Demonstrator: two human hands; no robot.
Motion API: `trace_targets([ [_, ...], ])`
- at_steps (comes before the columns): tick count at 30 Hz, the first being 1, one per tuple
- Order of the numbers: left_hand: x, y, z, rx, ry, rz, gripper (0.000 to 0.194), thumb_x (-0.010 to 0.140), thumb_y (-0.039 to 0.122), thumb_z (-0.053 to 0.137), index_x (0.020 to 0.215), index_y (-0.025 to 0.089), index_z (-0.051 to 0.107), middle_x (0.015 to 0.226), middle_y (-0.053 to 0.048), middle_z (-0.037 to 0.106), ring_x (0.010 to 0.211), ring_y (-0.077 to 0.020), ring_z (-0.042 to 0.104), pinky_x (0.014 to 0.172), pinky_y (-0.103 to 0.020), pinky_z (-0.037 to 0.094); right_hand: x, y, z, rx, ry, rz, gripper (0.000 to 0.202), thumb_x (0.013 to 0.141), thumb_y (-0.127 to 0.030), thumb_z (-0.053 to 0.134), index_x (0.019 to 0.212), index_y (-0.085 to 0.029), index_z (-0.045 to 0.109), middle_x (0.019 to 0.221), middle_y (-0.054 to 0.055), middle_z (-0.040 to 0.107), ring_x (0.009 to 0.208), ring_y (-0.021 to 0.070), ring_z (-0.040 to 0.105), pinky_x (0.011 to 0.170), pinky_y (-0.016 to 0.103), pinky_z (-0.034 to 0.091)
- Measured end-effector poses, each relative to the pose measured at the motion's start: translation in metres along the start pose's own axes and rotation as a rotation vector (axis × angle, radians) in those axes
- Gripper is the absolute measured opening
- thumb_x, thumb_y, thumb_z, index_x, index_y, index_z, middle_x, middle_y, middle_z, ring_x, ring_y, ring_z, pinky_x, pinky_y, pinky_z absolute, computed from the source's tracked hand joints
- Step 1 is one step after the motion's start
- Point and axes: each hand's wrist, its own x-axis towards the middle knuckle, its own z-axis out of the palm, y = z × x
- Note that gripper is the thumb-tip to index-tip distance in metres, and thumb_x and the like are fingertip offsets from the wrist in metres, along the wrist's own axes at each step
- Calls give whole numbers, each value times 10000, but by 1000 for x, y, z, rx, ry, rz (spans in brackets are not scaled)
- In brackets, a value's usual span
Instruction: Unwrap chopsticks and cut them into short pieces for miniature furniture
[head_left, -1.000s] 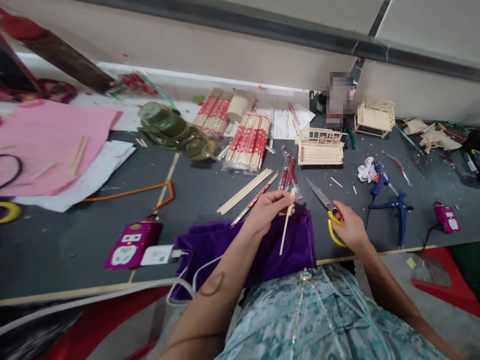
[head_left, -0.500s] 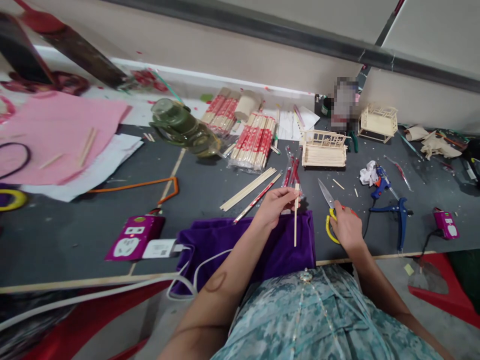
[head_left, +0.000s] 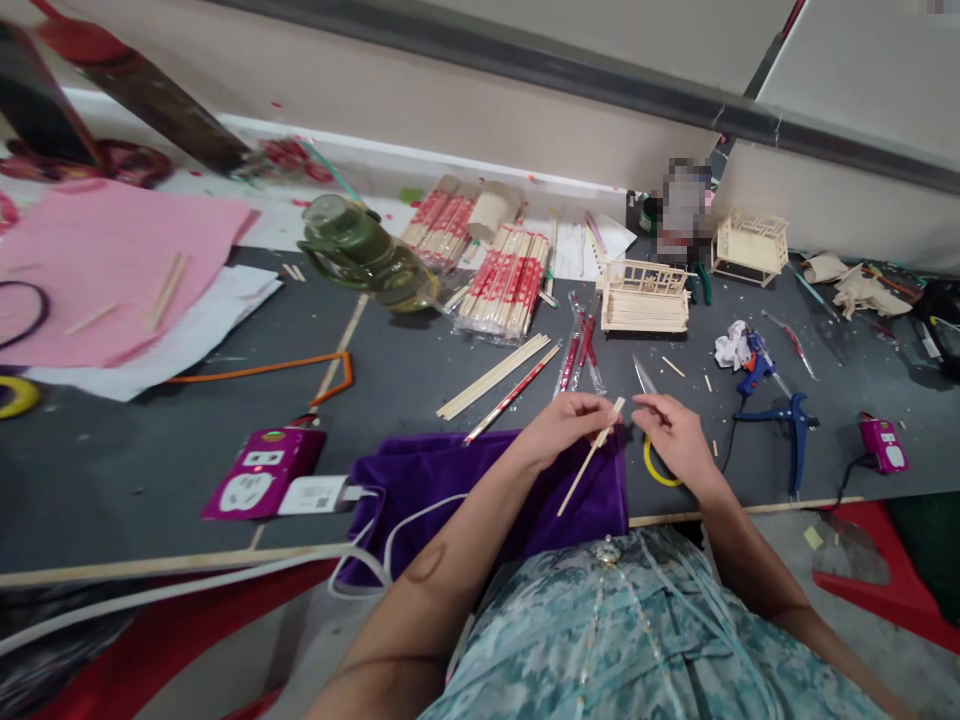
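My left hand [head_left: 571,428] pinches thin wooden sticks [head_left: 583,474] near their upper end, over the folded purple cloth [head_left: 480,500]. The sticks slant down toward my body. Just to the right, my right hand [head_left: 673,437] has its fingers apart, with nothing held in them. It hovers over the yellow-handled scissors [head_left: 658,470], which lie on the dark table and are partly hidden under it. Several loose sticks [head_left: 495,378] and a red-and-white wrapped pair of chopsticks [head_left: 511,396] lie to the left of my hands.
Beyond my hands stand a small wooden bench model [head_left: 645,300] and another wooden model [head_left: 750,248]. Bundled chopsticks [head_left: 506,282] and a green bottle [head_left: 364,255] are further left. A blue glue gun [head_left: 756,372] and a blue cutter [head_left: 798,430] lie right.
My right hand has let go of the scissors and moved up and left toward my left hand. The sticks in my left hand have tilted, their lower end swinging left.
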Motion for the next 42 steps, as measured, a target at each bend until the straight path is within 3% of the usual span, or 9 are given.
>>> trace_targets([
  [3,-6,0,7,172,-126,56,345,764,472,737,697,136,697,560,13,569,521,-92,455,510,-213,337,3,1,13,404,-69,95,325,826,-485,662,916,-175,698,694,-2,654,513,103,529,492,220,424],
  [8,-12,-3,11,326,-86,114,323,824,451,641,746,142,688,571,25,544,534,-103,455,516,-217,348,5,4,23,534,6,158,298,728,-460,741,724,-174,659,476,-70,510,405,74,430,412,196,319],
  [12,-13,-6,5,444,46,167,272,819,411,631,828,150,705,675,0,637,608,-134,551,575,-231,430,14,8,23,628,127,154,250,709,-407,756,738,-171,676,495,-64,544,405,73,458,412,196,342],
  [17,-10,-6,-7,570,163,272,280,840,416,602,823,157,706,658,3,630,584,-130,537,567,-232,413,27,3,27,784,23,124,297,652,-379,800,845,-177,699,587,-36,630,468,94,533,445,209,434],
  [21,-6,-4,-20,710,203,331,303,866,421,564,830,163,718,721,-23,670,642,-156,579,624,-258,432,37,4,38,789,100,116,290,646,-377,785,838,-176,701,583,-43,616,483,94,538,431,198,423],
  [25,-4,-3,-42,1043,456,360,294,894,371,522,899,189,752,886,-68,705,801,-212,637,699,-298,439,44,13,35,697,243,69,267,664,-388,764,827,-191,688,637,-40,629,517,104,562,420,198,401],
  [30,0,-8,-66,1423,634,246,298,915,309,493,937,192,766,919,-116,662,885,-284,622,718,-352,452,43,25,5,405,239,0,192,743,-374,695,834,-208,728,636,-17,658,577,149,608,508,246,466],
  [34,10,-7,-61,1433,690,379,292,898,273,532,1082,153,724,1019,-149,658,974,-323,587,829,-415,474,60,30,-39,128,278,-80,206,810,-335,613,923,-209,732,723,12,719,672,187,684,617,283,514],
  [42,26,-22,-46,1172,621,738,258,960,270,478,1065,172,692,1000,-107,677,980,-262,610,881,-380,491,176,26,-140,-674,351,26,147,813,-305,664,787,-183,742,749,44,730,762,200,680,710,277,479],
])
